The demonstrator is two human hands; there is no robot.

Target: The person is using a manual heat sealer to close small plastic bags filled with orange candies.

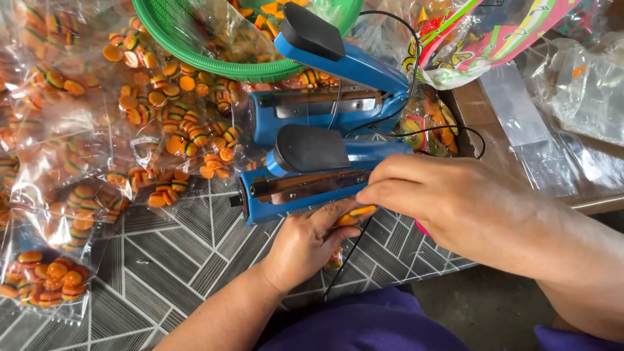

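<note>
Left hand (305, 244) at the front edge of the patterned table mat (162, 260), palm down, fingers curled narrowly around a small clear bag of orange sweets (356, 214), thumb pressing its top. Right hand (448, 205) reaching in from the right, fingertips (372, 194) pinched close on the same bag, right at the sealing bar of the near blue heat sealer (305, 179). Bag held just under the front lip of that sealer, touching it, mostly hidden between both hands. Sealer arm down, black handle pad on top. Second blue heat sealer (331, 84) directly behind the first, arm raised, black cord (416, 130) looping off toward the right edge. Green plastic basket (214, 58) at the far edge, resting partly on heaped bags. Many filled clear bags of striped burger-shaped sweets (175, 123) piled across the left half of the table, one sealed bag (45, 276) alone near the front left corner. Flat empty clear sleeves (526, 130) on bare wood at the right edge, colourful packaging (494, 36) in the far right corner.
</note>
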